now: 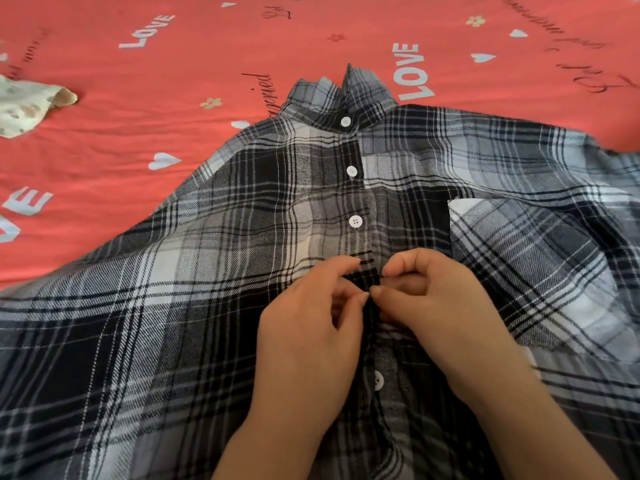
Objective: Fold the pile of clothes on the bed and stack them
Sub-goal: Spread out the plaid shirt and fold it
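A black, grey and white plaid shirt (pixel 214 271) lies front up across the bed, collar pointing away from me, chest pocket on the right. Three white buttons below the collar are fastened; another shows lower down near my wrists. My left hand (pixel 311 334) and my right hand (pixel 440 306) meet at the button placket in the middle of the shirt. Both pinch the placket fabric between thumb and fingers, fingertips almost touching. Whatever button lies between them is hidden by the fingers.
The bed is covered by a red sheet (pixel 145 133) printed with "LOVE", hearts and flowers. A cream floral garment (pixel 24 109) lies at the left edge, apart from the shirt.
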Tool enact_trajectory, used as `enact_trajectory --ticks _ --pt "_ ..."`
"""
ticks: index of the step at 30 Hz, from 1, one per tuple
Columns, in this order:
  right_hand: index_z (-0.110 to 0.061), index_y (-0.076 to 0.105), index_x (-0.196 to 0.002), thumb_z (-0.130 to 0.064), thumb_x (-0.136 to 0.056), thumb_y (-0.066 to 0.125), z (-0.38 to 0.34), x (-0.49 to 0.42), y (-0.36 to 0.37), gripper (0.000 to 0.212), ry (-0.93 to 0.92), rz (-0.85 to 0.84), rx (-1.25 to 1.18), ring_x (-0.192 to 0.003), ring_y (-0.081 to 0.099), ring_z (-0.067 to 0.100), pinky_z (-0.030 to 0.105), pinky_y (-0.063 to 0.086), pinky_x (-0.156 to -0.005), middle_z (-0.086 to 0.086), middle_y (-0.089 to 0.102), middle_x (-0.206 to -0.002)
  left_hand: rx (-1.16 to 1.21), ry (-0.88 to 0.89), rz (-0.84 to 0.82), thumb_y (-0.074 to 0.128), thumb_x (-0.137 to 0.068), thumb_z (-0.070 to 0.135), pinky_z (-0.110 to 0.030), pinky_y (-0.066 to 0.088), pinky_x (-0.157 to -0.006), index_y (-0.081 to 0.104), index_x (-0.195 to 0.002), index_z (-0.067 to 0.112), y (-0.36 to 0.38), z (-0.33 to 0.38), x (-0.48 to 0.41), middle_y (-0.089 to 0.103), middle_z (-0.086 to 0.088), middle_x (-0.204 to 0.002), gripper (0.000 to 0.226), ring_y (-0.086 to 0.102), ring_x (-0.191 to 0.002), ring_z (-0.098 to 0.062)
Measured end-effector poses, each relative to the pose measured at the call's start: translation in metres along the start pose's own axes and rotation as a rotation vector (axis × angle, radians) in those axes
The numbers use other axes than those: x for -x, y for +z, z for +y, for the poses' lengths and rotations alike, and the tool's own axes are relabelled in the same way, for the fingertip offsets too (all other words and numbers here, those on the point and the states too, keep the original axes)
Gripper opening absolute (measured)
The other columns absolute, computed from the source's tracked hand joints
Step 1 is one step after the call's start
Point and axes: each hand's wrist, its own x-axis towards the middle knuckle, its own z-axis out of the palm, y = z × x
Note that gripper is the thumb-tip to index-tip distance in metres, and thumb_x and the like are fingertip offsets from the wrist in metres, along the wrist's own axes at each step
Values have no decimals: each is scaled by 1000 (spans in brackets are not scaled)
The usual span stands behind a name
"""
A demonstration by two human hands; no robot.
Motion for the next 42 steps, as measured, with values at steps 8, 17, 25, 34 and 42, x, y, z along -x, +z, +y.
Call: enact_trajectory --ticks 8,17,25,34,42 --pt "-32 54 -76 -11 -75 72 2 1 5 28 -132 11 188 -69 60 -5 8 46 -62 -10 64 -74 564 -514 -86 70 -74 -4 -12 48 -54 61 -83 17 -2 -2 -15 69 1 -61 24 62 -52 -5" --pt "-26 51 -89 -14 -80 69 14 8 17 24 -268 163 369 -70 54 -3 3 41 -68 -14 57 -80 415 -471 17 68 -81 5 -10 47 -52 54 -82 21 12 -13 -11 65 0 -68 21 59 -47 -1" --pt "-32 58 -81 -19 -83 66 10 57 -3 15 -297 104 434 -77 54 -5 2 38 -68 -11 61 -87 142 -303 -42 68 -82 21 -7 38 -63 55 -74 30 -16 10 27 60 11 -77 18 54 -71 2" --pt "-24 69 -97 -24 -82 67 15 84 5 15 -375 54 791 -96 50 15 17 30 -82 -6 53 -96 -256 -265 -294 61 -83 30 -19 38 -75 62 -102 20 -37 28 54 62 6 -97 21 57 -91 -12" --pt "-41 46 -64 -25 -81 69 1 86 2 33 -261 21 572 -78 50 3 10 33 -67 -18 51 -73 443 -730 -151 68 -81 7 -31 52 -76 71 -90 11 -41 21 54 70 -6 -84 11 65 -79 -19"
